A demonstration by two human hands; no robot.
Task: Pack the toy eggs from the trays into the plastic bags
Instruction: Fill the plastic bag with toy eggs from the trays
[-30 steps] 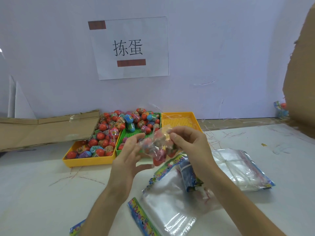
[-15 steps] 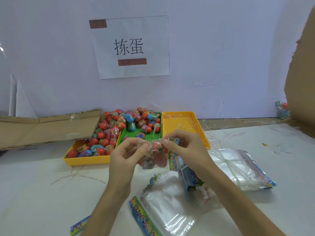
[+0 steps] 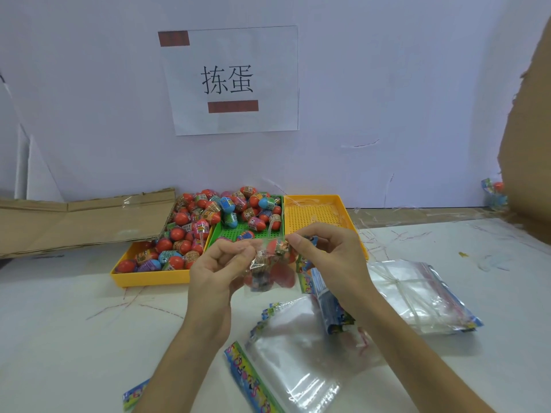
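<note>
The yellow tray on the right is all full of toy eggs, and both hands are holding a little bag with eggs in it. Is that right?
Not quite. In the head view the yellow tray on the right holds no eggs; the eggs are piled in the green tray and the other yellow tray. Both hands, left and right, do hold the little bag with eggs in it.

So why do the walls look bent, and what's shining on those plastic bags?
Head view: the wide-angle lens bows the edges; overhead light glints white off the empty plastic bags and the bundled bag stack; the sign stays sharp; shadows are soft.

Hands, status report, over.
Both hands, left and right, pinch filled bag top. Eggs inside. Nothing in the way.
</note>
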